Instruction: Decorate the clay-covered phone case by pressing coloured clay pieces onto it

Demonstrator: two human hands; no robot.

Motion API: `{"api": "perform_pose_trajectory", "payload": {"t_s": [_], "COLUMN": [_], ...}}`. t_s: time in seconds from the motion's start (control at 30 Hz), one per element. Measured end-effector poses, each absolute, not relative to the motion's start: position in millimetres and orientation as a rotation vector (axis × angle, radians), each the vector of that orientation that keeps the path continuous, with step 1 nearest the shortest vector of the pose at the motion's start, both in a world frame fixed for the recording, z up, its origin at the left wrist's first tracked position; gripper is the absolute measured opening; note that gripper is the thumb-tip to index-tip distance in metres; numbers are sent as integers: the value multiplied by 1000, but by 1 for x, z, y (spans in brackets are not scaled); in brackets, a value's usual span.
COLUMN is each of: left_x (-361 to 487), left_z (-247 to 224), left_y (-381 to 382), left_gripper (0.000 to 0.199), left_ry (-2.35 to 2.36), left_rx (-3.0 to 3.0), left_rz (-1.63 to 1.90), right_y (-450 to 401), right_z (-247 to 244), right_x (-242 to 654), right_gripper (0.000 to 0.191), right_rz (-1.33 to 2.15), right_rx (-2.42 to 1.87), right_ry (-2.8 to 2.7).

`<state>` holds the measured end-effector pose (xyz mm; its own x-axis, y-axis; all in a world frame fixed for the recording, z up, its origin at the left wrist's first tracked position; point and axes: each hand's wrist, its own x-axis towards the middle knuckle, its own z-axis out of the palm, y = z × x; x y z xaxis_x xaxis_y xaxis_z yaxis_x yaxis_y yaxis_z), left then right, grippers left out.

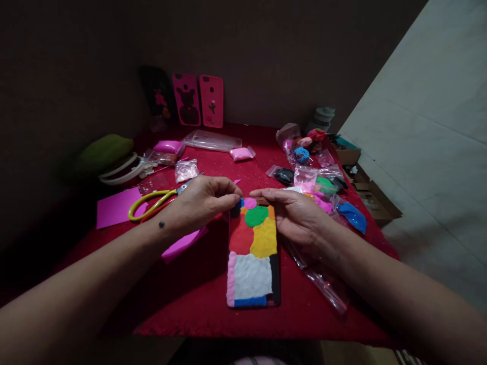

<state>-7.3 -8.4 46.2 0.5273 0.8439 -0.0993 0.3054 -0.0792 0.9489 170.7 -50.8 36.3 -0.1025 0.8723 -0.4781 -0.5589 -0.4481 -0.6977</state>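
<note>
A phone case [263, 239] lies lengthwise before me, covered in patches of coloured clay: red, yellow, green, white, pink, blue, orange and black. My left hand [213, 195] is at its top left corner, thumb and fingertips pinched together at a black patch there; any loose bit of clay between them is hidden. Against the upper right side, my right hand [300, 213] holds the case, its upper finger reaching over the top edge and the others partly hidden. Beside my left wrist lie yellow-handled scissors [152, 203], on and next to a pink sheet [114, 208].
The red-covered table [182, 314] carries clay packets [241, 153] at the back, and bagged clay [352, 215] on the right. Decorated phone cases [212, 101] lean on the wall. A clear plastic sleeve [327, 289] lies near my right forearm. Cardboard boxes [380, 203] stand beyond the right edge.
</note>
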Motion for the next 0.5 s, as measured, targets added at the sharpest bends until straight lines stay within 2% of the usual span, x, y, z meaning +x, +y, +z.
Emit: {"api": "perform_pose_trajectory", "payload": {"t_s": [0.33, 0.5], "left_x": [-11, -10], "left_z": [40, 35], "left_y": [-4, -4], "left_gripper": [13, 14], "left_ry": [914, 944], "left_rx": [1379, 1436], "left_rz": [611, 606], "right_y": [-52, -52], "right_z": [36, 36], "right_x": [170, 169], "right_gripper": [24, 25], "right_rz": [1743, 1751], "right_rx": [-1054, -1029], "right_ry": [-438, -434]}}
